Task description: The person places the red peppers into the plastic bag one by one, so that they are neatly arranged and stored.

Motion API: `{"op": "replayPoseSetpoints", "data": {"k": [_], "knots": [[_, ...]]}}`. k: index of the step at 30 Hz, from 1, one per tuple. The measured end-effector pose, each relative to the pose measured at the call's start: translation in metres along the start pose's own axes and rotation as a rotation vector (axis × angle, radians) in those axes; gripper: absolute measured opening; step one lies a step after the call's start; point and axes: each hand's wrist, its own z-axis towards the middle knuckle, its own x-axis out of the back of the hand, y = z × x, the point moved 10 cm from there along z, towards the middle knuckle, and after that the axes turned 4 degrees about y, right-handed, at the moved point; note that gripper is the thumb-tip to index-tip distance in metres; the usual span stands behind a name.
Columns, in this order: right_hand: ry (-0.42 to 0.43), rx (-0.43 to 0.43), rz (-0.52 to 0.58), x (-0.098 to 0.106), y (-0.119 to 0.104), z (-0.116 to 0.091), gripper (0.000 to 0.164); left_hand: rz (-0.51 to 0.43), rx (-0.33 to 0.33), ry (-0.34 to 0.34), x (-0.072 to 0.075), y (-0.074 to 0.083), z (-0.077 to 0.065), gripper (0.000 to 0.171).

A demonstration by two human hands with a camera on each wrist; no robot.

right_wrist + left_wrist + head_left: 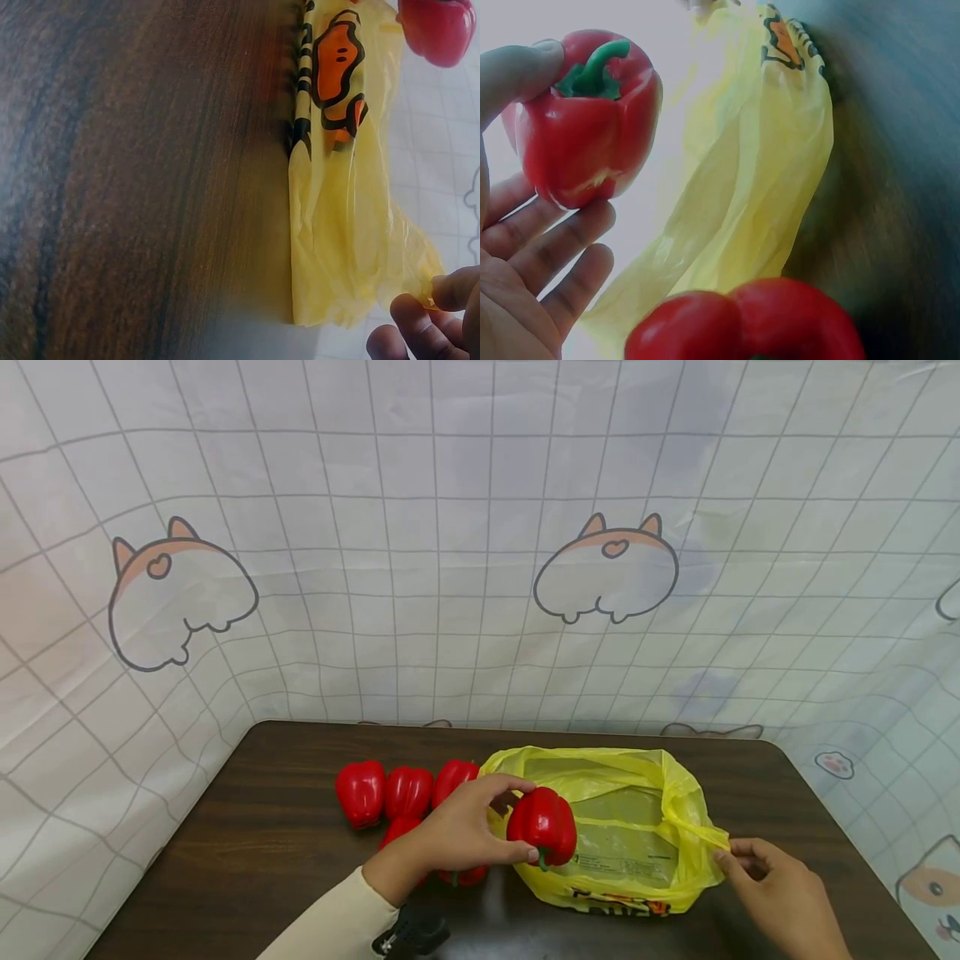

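Pinching left hand (468,825): we see red pepper (545,825) between thumb and fingers, over left part of yellow bag (684,802).
Right hand (783,883): pinches bag's right edge.
Other peppers (361,793): on table (225,860), left of bag.

1. Sort of place: a screened-off tabletop space; home or lab, unclear.
2. A creased, gridded sheet (457,610) with cartoon animals (606,578) lines its far side and both flanks.
3. Inside stands a dark, wood-grain table (247,827).
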Motion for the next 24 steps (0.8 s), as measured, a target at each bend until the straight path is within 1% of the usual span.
{"op": "replayPoseSetpoints", "data": {"k": [10,16,24], "knots": [[-0.006,-0.008,0.005,-0.001,0.001,0.001,0.066,-0.003,0.016,0.015,-0.011,-0.002,0.008,0.071],[-0.016,-0.017,0.014,-0.002,0.003,0.001,0.067,0.025,0.024,0.019,-0.021,-0.004,0.011,0.072],[-0.006,-0.008,0.019,-0.003,0.002,0.001,0.065,0.065,0.057,0.008,-0.029,-0.008,0.012,0.074]]}}
